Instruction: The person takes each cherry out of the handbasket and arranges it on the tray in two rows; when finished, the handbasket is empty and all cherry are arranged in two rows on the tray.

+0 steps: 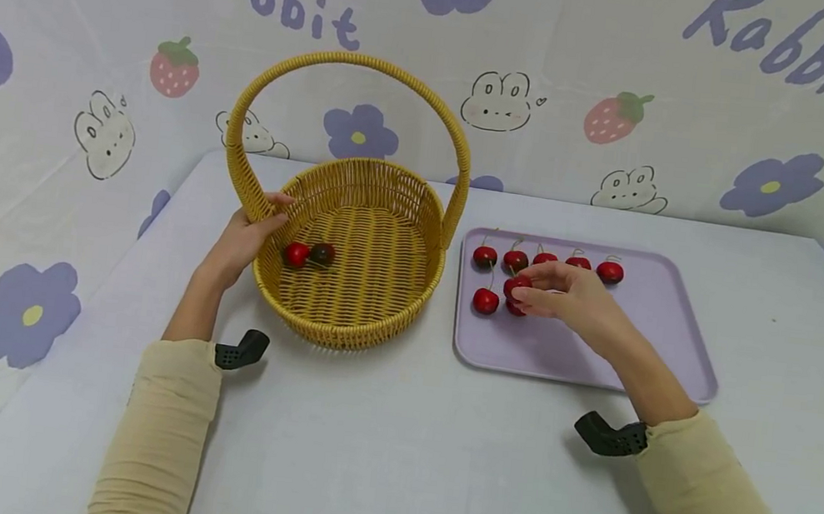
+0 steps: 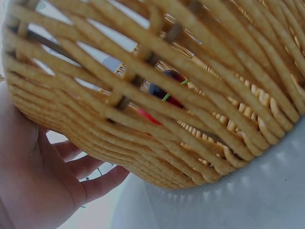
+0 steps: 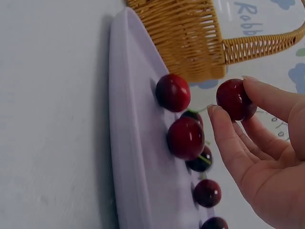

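Hands apart; left hand point(image 1: 238, 243) grips the wicker basket point(image 1: 374, 261) at its left rim, beside the handle point(image 1: 357, 59); right hand point(image 1: 582, 302) pinches a cherry point(image 3: 233, 99) above the lilac tray point(image 1: 645, 332) — narrow gap between basket and tray edge; worktop point(image 1: 392, 448) stretches wide in front.

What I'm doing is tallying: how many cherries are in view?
10 cherries: two in the wicker basket, five at the back of the lilac tray, two in front of those, one in the right hand. The hand may hide more.
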The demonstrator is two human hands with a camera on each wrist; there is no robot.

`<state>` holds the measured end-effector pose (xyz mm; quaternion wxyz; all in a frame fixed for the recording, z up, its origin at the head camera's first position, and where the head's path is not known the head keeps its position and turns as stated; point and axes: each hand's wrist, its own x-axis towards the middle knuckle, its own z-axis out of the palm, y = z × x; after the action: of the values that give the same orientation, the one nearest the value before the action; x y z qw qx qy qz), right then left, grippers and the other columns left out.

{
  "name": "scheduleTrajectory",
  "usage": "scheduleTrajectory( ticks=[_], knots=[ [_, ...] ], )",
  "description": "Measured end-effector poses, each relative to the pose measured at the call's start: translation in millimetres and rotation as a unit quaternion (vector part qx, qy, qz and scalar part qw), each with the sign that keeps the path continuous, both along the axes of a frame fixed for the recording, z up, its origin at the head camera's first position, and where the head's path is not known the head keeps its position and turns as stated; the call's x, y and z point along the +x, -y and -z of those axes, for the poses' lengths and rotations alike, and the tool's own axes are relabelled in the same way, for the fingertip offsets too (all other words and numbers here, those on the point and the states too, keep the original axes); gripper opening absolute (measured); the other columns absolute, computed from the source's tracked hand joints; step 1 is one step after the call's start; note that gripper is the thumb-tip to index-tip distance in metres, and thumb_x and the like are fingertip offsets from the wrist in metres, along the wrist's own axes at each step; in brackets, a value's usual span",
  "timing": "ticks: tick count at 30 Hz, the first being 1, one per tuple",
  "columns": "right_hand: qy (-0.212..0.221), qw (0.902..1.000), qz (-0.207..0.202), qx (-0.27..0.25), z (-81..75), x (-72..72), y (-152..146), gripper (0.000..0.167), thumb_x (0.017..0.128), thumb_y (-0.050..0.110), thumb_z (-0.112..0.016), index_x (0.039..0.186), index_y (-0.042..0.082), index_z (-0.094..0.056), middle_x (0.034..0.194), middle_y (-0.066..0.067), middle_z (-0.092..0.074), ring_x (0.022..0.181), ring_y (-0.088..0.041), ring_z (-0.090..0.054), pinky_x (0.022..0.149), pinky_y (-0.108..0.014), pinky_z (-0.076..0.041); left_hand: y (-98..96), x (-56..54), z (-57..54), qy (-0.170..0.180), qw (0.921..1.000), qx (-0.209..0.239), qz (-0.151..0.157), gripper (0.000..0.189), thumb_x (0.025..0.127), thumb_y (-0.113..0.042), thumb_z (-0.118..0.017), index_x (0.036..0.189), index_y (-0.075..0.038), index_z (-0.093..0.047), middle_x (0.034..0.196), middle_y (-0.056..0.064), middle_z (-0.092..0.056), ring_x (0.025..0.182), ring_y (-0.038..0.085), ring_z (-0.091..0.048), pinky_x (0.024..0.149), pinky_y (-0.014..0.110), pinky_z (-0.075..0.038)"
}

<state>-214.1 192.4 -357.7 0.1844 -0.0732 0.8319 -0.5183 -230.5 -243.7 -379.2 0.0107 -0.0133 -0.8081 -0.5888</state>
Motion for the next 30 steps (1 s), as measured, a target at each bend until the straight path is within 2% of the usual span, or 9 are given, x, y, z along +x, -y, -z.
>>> scheduleTrajectory(
  ticks=[4,8,15,22,30],
  knots=[
    [0.008,0.9995,0.000,-0.032,2.3,2.2,-12,0.052,0.089,0.024,-0.069,0.128,-0.003,-0.048,0.116,-0.019,-0.057,0.098,-0.025,-0.065,0.087,-0.031,-0.049,-0.7,-0.1,0.1,0.001,1.0000,0.003,0.000,0.035,0.101,-0.013,-0.042,0.134,0.000,-0.043,0.143,0.018,-0.037,0.133,0.031,-0.031,0.108,0.051,-0.022],
    [0.015,0.9987,0.007,-0.049,5.3,3.5,-24,0.053,0.089,0.021,-0.069,0.128,-0.006,-0.046,0.112,-0.016,-0.059,0.096,-0.024,-0.066,0.084,-0.029,-0.050,-1.3,0.2,-0.3,0.003,1.0000,0.003,0.002,0.036,0.101,-0.013,-0.042,0.135,0.000,-0.042,0.143,0.018,-0.037,0.134,0.032,-0.031,0.108,0.051,-0.022],
    [0.031,0.9990,0.014,-0.027,14.5,2.6,-35,0.054,0.089,0.023,-0.069,0.126,-0.009,-0.047,0.107,-0.012,-0.062,0.091,-0.018,-0.066,0.082,-0.025,-0.050,-0.5,1.1,-1.0,0.005,1.0000,0.007,0.000,0.036,0.102,-0.014,-0.042,0.135,0.000,-0.041,0.144,0.018,-0.036,0.134,0.032,-0.030,0.108,0.051,-0.021],
    [0.050,0.9969,0.045,-0.041,24.1,-0.7,-37,0.051,0.089,0.019,-0.068,0.124,-0.011,-0.045,0.102,-0.012,-0.062,0.083,-0.013,-0.067,0.080,-0.026,-0.052,-2.1,2.4,-1.9,0.012,0.9999,0.008,-0.003,0.036,0.102,-0.014,-0.042,0.135,0.000,-0.041,0.144,0.018,-0.036,0.134,0.031,-0.030,0.109,0.050,-0.021],
    [0.055,0.9947,0.075,-0.044,26.8,-3.0,-32,0.044,0.089,0.016,-0.069,0.117,-0.010,-0.048,0.098,-0.009,-0.061,0.078,-0.010,-0.066,0.075,-0.025,-0.053,-2.2,2.3,-3.0,0.013,0.9998,0.011,-0.004,0.036,0.101,-0.013,-0.042,0.135,0.000,-0.041,0.144,0.017,-0.036,0.135,0.030,-0.029,0.109,0.049,-0.020]
  ],
)
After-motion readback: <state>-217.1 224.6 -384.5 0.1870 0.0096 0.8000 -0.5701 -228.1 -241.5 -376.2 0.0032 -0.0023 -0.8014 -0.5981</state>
